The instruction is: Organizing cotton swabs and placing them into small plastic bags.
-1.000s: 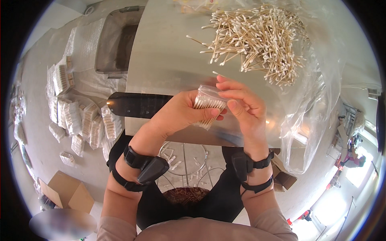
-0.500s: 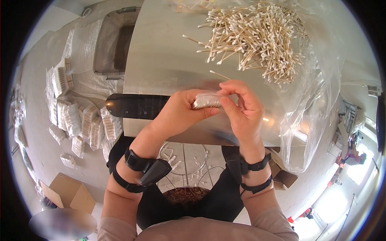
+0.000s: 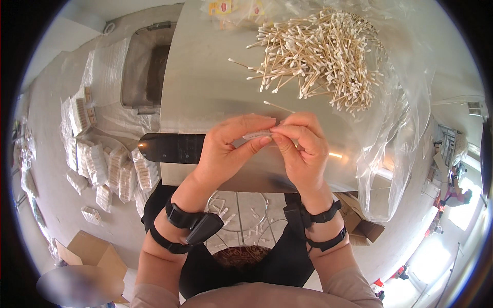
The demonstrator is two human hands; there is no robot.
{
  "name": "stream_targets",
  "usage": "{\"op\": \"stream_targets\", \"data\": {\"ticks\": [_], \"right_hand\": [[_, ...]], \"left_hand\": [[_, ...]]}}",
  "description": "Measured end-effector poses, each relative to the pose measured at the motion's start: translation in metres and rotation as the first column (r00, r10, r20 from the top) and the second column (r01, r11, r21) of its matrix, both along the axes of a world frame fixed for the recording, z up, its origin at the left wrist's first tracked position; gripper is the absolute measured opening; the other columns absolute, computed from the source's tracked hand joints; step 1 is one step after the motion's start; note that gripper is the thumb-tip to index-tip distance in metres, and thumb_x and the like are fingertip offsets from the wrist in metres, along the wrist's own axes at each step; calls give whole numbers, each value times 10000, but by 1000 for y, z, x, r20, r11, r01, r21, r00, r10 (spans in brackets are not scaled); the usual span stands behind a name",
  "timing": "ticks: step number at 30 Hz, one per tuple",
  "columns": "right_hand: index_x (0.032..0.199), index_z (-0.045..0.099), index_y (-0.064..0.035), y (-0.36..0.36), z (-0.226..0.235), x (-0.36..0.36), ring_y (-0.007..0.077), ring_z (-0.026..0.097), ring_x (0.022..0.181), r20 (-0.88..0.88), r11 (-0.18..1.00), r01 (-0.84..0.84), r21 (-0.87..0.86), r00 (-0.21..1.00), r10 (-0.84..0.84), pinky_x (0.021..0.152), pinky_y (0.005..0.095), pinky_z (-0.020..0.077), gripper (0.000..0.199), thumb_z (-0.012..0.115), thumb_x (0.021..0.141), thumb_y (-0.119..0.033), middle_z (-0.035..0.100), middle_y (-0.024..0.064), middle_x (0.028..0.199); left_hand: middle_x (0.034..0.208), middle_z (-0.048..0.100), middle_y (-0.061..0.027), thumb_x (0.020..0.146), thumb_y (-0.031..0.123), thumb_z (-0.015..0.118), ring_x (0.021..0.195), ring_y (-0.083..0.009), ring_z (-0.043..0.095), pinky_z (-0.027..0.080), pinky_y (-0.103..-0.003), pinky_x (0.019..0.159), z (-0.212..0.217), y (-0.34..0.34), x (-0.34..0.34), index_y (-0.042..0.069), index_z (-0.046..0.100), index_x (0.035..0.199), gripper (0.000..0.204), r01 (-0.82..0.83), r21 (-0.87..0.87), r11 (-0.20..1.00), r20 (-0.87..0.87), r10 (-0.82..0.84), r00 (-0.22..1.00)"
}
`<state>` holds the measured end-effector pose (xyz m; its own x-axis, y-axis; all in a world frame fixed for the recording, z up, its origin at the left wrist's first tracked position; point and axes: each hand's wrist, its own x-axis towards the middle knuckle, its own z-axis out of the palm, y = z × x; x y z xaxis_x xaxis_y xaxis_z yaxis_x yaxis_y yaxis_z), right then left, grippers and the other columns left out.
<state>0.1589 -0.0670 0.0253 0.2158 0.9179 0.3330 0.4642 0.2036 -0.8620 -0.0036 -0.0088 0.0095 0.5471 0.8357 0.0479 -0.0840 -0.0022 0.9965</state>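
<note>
Left hand (image 3: 226,149) and right hand (image 3: 303,146) meet above the near edge of the worktop (image 3: 205,82), both closed in a pinch on one small clear packet (image 3: 259,135), seen edge-on between thumbs and fingertips. The packet appears to hold a bundle of cotton swabs, though its contents are mostly hidden by the fingers. Judged step: the packet's mouth is being pressed or closed; the next move would call for an even pinch along that edge so the thin film does not slip or crease.

Beyond the hands, one stray swab (image 3: 280,107) lies alone on the metal. Further back, a loose heap of wooden-stemmed cotton swabs (image 3: 318,59) rests on an opened clear plastic bag (image 3: 405,118), which drapes over the worktop's right edge. A dark bar-shaped tool (image 3: 169,148) lies at the left edge. On the floor to the left, filled swab packets (image 3: 110,172) lie in rows; a cardboard box (image 3: 90,251) stands nearer, contents not visible
</note>
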Motion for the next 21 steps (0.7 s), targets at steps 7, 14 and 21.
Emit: {"op": "stream_targets", "data": {"ticks": [7,14,21], "right_hand": [[874,679,-30,-3,-4,-7,200,602,805,39,999,23,43,999,-25,643,290,495,111,746,799,16,619,73,911],[892,652,-18,-6,-8,-8,211,645,859,-215,993,-24,-113,977,0,725,293,545,102,712,828,33,615,94,963],[888,641,-9,-8,-7,-13,225,660,894,-206,999,-4,-51,978,-7,733,296,549,95,698,838,47,617,100,976]], "left_hand": [[1050,730,-107,812,-9,735,1061,-220,673,451,-399,1045,-6,-1,-2,22,725,1060,250,-25,53,998,0,25,1000],[1038,734,-97,800,-48,732,1083,-251,663,449,-410,1050,-5,0,-3,15,742,994,204,-27,-92,995,62,33,998],[1037,731,-113,784,-64,737,1101,-279,655,468,-408,1022,-1,3,-3,-1,736,979,205,-17,-64,998,72,22,997]]}}
